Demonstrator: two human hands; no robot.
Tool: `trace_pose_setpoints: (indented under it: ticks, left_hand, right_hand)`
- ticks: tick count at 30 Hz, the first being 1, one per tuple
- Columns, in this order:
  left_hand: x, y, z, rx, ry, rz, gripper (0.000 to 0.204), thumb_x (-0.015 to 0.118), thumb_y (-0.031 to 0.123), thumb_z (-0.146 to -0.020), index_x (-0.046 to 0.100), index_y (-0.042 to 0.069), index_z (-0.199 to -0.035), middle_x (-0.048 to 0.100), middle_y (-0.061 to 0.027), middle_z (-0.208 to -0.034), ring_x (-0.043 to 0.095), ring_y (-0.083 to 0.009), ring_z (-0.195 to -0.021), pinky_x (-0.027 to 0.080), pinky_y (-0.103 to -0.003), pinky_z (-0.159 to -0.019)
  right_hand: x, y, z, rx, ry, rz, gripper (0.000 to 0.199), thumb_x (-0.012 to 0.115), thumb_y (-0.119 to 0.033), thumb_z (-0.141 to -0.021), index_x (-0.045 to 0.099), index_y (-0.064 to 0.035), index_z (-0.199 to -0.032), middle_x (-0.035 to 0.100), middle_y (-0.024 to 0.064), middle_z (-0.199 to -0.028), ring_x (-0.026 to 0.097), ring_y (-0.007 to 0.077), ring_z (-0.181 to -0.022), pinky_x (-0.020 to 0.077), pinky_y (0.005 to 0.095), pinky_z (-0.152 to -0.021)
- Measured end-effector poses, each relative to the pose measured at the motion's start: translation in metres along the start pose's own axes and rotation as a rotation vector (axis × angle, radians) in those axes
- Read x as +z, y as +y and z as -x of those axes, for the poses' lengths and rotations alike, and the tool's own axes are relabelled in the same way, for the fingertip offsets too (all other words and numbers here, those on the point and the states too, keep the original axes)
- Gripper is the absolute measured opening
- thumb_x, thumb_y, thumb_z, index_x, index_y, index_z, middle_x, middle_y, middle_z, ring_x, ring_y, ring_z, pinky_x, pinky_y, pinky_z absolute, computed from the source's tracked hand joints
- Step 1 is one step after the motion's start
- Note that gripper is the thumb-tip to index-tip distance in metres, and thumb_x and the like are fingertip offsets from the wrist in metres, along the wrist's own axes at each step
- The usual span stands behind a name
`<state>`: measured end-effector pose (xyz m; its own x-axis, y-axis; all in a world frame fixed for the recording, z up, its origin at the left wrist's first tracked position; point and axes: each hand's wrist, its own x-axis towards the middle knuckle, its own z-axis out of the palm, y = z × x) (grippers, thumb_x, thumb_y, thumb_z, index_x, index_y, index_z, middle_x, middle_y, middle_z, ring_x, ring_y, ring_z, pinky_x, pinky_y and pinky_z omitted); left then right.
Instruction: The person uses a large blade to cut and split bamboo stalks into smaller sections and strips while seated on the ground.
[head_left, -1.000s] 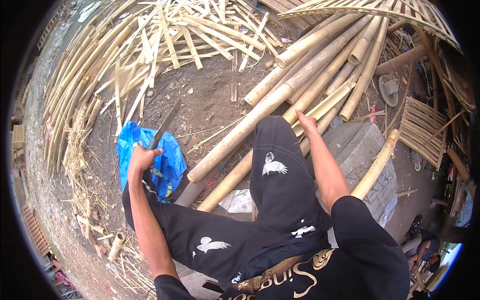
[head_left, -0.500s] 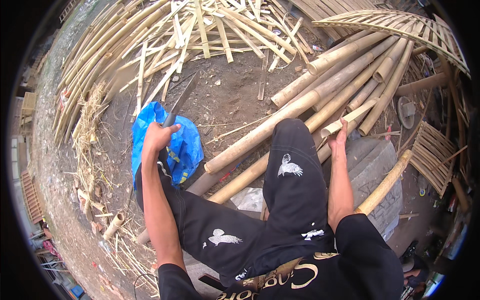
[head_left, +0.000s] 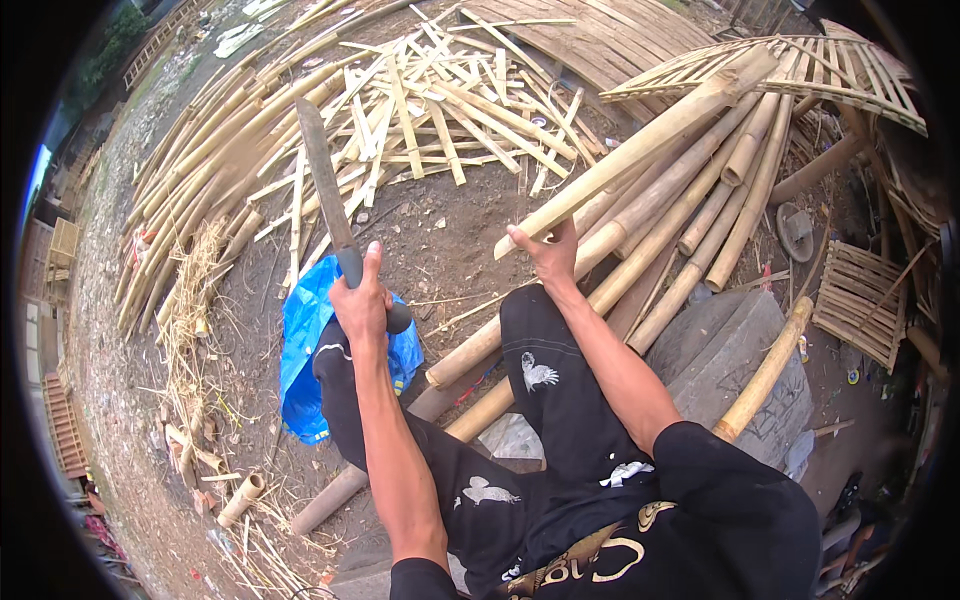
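Observation:
My left hand [head_left: 362, 303] is wrapped round the dark handle of a machete [head_left: 325, 180]. Its long, worn blade points up and away from me, above my left knee. With my right hand [head_left: 553, 260] I grip the near end of a split bamboo piece [head_left: 640, 160] from beneath. This pale length slants up to the far right, over a stack of whole bamboo poles [head_left: 640, 215]. Blade and bamboo are well apart. A blue plastic sheet [head_left: 305, 365] lies beside and partly behind my left knee.
A heap of split bamboo strips [head_left: 430, 110] spreads ahead, with long bamboo poles [head_left: 215, 165] at its left. Fibrous shavings [head_left: 190, 290] lie on the left. A grey slab [head_left: 735, 370] and slatted bamboo panel [head_left: 865, 305] are at right; a curved bamboo lattice [head_left: 840, 85] stands far right.
The machete has risen and now points more upright. My right hand has moved left and forward, bringing the split bamboo up off the poles. The view has shifted slightly.

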<state>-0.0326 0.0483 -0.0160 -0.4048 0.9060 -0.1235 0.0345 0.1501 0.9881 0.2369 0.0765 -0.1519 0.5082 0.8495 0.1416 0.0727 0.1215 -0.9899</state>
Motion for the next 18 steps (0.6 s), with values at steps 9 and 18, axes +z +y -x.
trace_pose_setpoints:
  ticks: [9,18]
  left_hand:
    - [0.008,0.007,-0.011,0.066,-0.102,0.299,0.047,0.063,0.041,-0.100,0.052,0.007,-0.069,0.044,0.0004,-0.047,0.040,-0.0084,-0.035,0.031,-0.027,-0.035]
    - [-0.003,-0.017,-0.025,-0.125,0.043,0.383,0.048,0.069,0.045,-0.094,0.051,0.011,-0.067,0.039,0.0037,-0.051,0.040,-0.0079,-0.038,0.033,-0.026,-0.038]
  right_hand:
    - [0.080,-0.023,0.074,0.000,-0.330,0.335,0.067,0.090,-0.035,-0.063,0.058,-0.0034,-0.113,0.072,0.0201,-0.096,0.068,0.0382,-0.094,0.0482,0.0493,-0.091]
    - [0.094,0.004,0.083,-0.001,-0.387,0.458,0.076,0.090,-0.039,-0.063,0.053,-0.0024,-0.118,0.071,0.0194,-0.096,0.067,0.0366,-0.093,0.0465,0.0499,-0.092]
